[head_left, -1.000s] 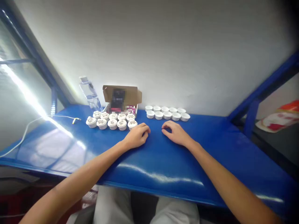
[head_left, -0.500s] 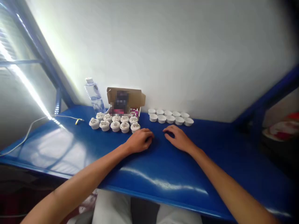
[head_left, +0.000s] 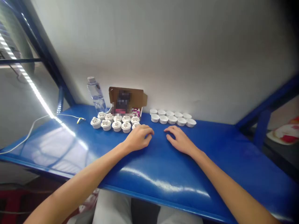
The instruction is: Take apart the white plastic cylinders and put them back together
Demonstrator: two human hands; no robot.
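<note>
My left hand (head_left: 139, 137) rests on the blue table (head_left: 149, 168), thumb and fingers apart, holding nothing. It partly covers the nearest of several lidded white cups (head_left: 117, 126), which stand in two rows to its left. My right hand (head_left: 179, 138) lies on the table too, fingers curved and apart, with nothing in it. Beyond it are two rows of open white cups (head_left: 172, 120). Between the hands is a gap of bare blue surface.
Behind the lidded cups stands an open cardboard box (head_left: 137, 97) with small pink-and-white items. A clear bottle (head_left: 97, 97) is left of it. A white cable (head_left: 35, 122) runs along the left side. Blue frame bars (head_left: 268, 102) rise at both ends.
The view has shifted slightly and the brightness has changed. My left hand's thumb and fingers look a little further apart; my right hand is nearly unmoved.
</note>
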